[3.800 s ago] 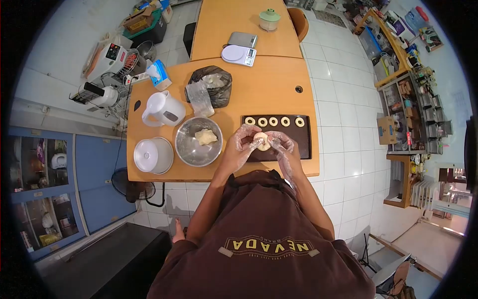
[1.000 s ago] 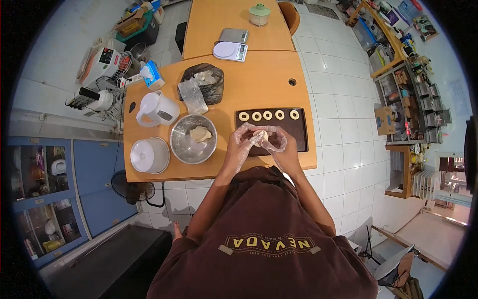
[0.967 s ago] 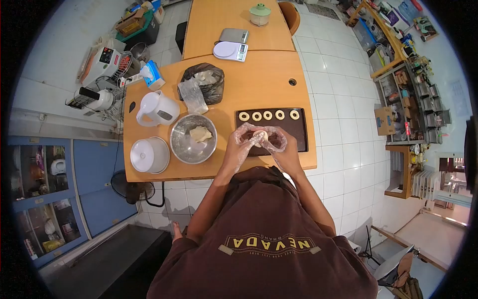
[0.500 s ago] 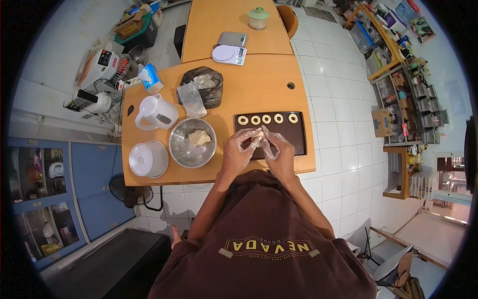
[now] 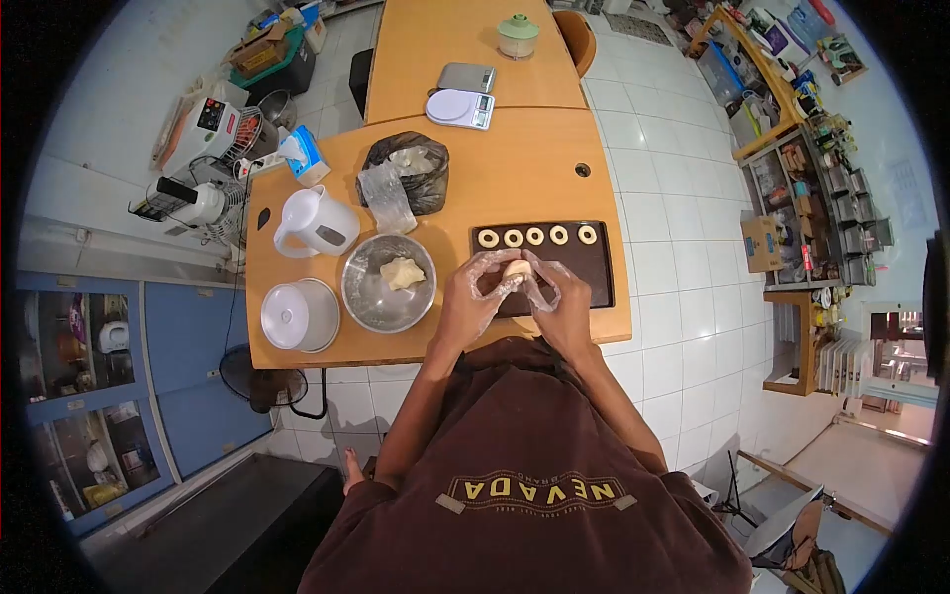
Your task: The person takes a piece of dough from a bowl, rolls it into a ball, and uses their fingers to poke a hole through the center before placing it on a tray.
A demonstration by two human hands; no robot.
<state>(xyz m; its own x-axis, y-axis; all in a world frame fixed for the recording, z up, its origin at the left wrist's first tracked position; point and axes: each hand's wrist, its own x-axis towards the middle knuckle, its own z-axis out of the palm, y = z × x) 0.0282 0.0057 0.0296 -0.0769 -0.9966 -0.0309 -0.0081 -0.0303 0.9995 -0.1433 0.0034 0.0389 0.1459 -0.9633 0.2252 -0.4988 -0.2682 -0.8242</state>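
Note:
Both hands wear clear plastic gloves and meet over the near part of a dark baking tray. My left hand pinches a small piece of pale dough from the left. From the right, my right hand closes on the same piece, its fingertips close to the other hand's. Along the tray's far side lies a row of several dough rings. To the left of my hands, a steel mixing bowl holds a larger lump of dough.
Left of the bowl stand a white lidded container and a white pitcher. Behind the bowl is a black plastic bag. Farther back are a kitchen scale, a grey scale and a green-lidded chopper. A tissue box sits at the left edge.
The piece of dough shows more clearly between my fingertips, which have shifted slightly around it. The whole view has moved a little; the tray, rings and bowl keep their places on the table.

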